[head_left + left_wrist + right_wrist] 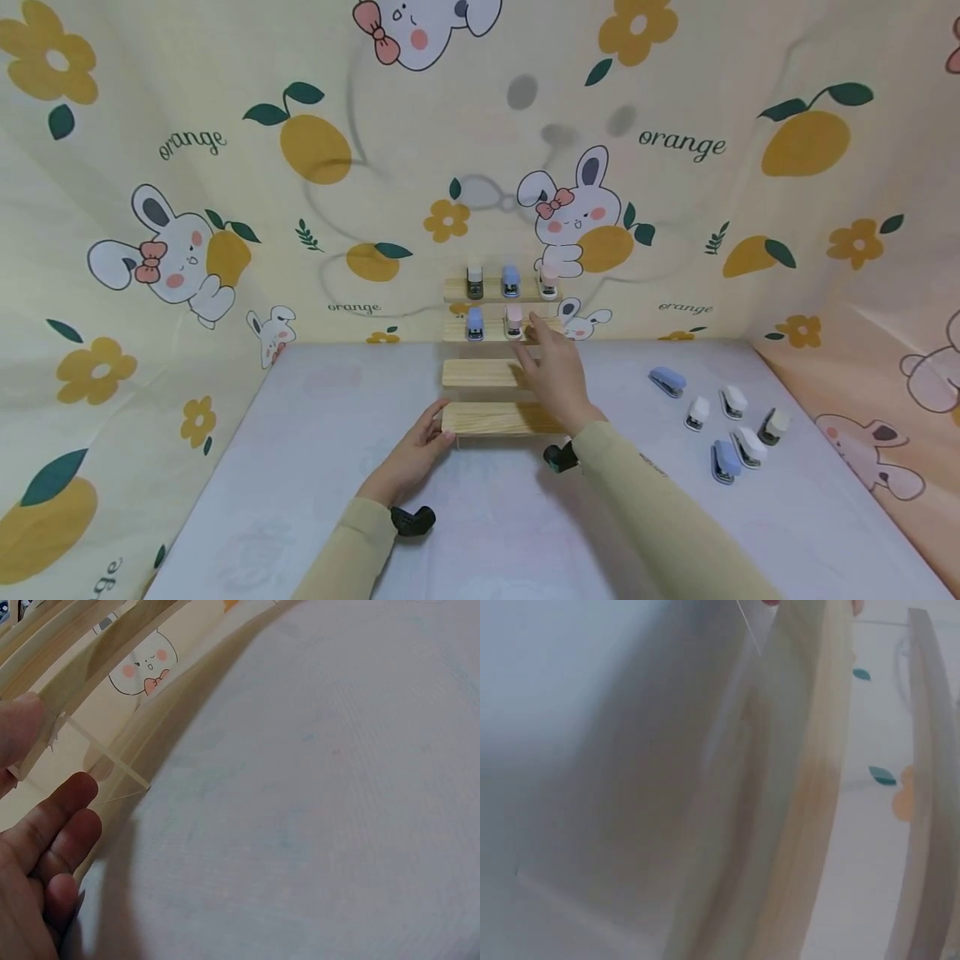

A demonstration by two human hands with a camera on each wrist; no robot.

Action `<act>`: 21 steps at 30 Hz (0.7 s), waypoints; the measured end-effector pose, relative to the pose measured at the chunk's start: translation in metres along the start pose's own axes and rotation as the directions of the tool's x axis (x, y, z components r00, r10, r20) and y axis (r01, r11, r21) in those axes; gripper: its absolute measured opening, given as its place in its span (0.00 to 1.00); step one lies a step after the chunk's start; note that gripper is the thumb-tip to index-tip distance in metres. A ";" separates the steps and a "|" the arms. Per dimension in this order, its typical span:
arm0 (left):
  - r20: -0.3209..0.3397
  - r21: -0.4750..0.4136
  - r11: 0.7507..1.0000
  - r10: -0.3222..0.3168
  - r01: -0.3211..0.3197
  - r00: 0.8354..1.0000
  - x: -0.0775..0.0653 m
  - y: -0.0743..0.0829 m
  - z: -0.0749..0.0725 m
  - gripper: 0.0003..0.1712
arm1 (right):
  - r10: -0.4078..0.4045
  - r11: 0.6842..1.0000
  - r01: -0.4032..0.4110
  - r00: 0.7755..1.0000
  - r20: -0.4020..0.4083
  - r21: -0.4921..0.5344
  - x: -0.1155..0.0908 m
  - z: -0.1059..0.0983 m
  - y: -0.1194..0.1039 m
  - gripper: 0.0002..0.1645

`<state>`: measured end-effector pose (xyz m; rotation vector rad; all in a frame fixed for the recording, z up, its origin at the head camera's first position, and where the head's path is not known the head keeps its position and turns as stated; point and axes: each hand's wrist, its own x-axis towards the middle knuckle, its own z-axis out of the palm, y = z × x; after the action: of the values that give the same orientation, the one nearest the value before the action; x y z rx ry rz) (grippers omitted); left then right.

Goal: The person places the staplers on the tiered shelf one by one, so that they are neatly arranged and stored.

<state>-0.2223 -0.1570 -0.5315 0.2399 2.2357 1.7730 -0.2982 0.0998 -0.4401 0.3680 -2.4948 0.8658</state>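
Note:
A tiered wooden display rack stands at the back of the table. My left hand grips the left end of its lowest plank; the left wrist view shows the thumb on the plank and the other fingers loosely bent below. On the second tier from the top are a blue mini stapler and a pink mini stapler. My right hand reaches over the lower tiers, with fingers extended right beside the pink stapler and thumb just below it. Its fingers are mostly outside the right wrist view.
The top tier holds a black-and-white stapler, a blue stapler and a pink stapler. Several more mini staplers lie on the table at right, among them a blue one and a white one. A patterned cloth backdrop rises behind.

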 end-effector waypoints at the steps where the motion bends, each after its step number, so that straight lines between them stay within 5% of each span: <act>1: 0.000 0.000 1.000 0.002 -0.002 1.000 0.000 0.000 0.000 0.38 | 0.001 1.000 -0.001 1.000 0.003 0.010 -0.001 -0.004 0.003 0.35; 11: -0.007 0.016 1.000 0.019 -0.019 1.000 0.001 -0.003 -0.001 0.36 | 0.103 0.994 -0.098 0.991 -0.088 0.055 -0.026 -0.044 0.062 0.34; 16: -0.005 0.003 1.000 0.029 -0.029 1.000 0.003 -0.006 -0.001 0.36 | 0.265 0.962 -0.264 0.964 -0.008 0.067 -0.041 -0.066 0.098 0.43; 21: -0.001 -0.026 0.999 0.026 -0.026 1.000 0.005 -0.006 0.001 0.36 | 0.332 0.940 -0.339 0.937 0.108 0.049 -0.053 -0.095 0.129 0.54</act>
<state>-0.2262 -0.1561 -0.5385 0.2647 2.2182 1.8145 -0.2713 0.2643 -0.4676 0.0003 -2.6699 1.0883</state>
